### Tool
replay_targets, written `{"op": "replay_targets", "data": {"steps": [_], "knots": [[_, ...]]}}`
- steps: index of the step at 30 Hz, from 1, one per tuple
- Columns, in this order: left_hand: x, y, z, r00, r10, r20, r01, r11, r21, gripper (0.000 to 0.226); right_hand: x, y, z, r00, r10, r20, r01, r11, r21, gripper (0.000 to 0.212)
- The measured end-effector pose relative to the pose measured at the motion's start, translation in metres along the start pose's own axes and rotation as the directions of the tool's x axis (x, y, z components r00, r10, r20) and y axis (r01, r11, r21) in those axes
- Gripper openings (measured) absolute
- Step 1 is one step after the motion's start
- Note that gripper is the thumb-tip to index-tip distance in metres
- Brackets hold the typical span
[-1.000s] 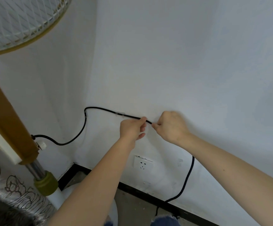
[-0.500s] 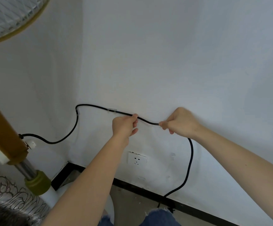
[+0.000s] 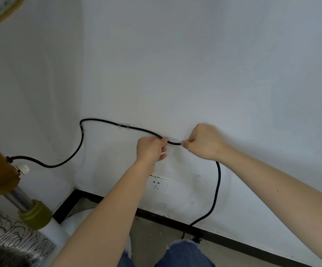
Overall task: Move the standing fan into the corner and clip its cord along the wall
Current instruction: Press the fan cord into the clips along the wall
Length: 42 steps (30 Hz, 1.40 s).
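While the fan (image 3: 11, 180) stands in the corner | head view: left hand (image 3: 151, 149) and right hand (image 3: 204, 141) each pinch the black cord (image 3: 98, 121) against the wall (image 3: 194, 74), fingers clenched on it just beside a clear clip (image 3: 124, 125) | cord looks light, limp, springy: grip close either side of the clip point.

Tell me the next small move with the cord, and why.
Probably press the short stretch of cord between the left hand and right hand into the clear clip just behind it: both hands pinch it taut there, and the clip to the left already holds it.
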State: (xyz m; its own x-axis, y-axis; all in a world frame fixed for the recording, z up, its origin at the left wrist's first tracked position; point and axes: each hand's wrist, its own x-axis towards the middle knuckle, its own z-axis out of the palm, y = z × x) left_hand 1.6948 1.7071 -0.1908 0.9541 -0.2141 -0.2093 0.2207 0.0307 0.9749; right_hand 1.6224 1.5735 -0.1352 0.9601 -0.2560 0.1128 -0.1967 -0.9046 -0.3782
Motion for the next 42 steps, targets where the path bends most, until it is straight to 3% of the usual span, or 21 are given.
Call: {"op": "replay_targets", "data": {"steps": [4, 7, 10, 22, 37, 42], "knots": [[0.001, -0.003, 0.000, 1.000, -0.011, -0.016, 0.011, 1.000, 0.004, 0.018, -0.006, 0.010, -0.015, 0.998, 0.051, 0.031, -0.053, 0.996, 0.071, 0.033], [0.001, -0.005, 0.000, 1.000, -0.018, -0.020, 0.018, 1.000, -0.006, 0.016, -0.009, 0.008, -0.018, 0.999, 0.039, 0.001, -0.039, 0.997, 0.064, 0.039], [-0.001, -0.006, 0.000, 0.999, -0.028, -0.025, 0.027, 1.000, -0.011, 0.014, -0.012, 0.001, -0.015, 0.999, 0.006, -0.036, -0.007, 1.000, -0.006, 0.050], [-0.009, -0.004, 0.006, 0.996, -0.081, 0.044, 0.082, 0.996, -0.024, 0.014, -0.012, -0.018, -0.013, 0.999, -0.045, -0.022, 0.037, 0.956, -0.290, 0.038], [-0.009, 0.000, 0.009, 0.985, -0.168, 0.044, 0.170, 0.984, -0.050, 0.022, 0.006, -0.025, -0.024, 0.989, -0.146, -0.039, 0.116, 0.900, -0.420, 0.041], [-0.014, 0.002, 0.010, 0.986, -0.147, 0.081, 0.154, 0.984, -0.086, 0.022, -0.002, -0.008, -0.020, 0.984, -0.146, -0.097, 0.097, 0.914, -0.394, 0.016]]}}
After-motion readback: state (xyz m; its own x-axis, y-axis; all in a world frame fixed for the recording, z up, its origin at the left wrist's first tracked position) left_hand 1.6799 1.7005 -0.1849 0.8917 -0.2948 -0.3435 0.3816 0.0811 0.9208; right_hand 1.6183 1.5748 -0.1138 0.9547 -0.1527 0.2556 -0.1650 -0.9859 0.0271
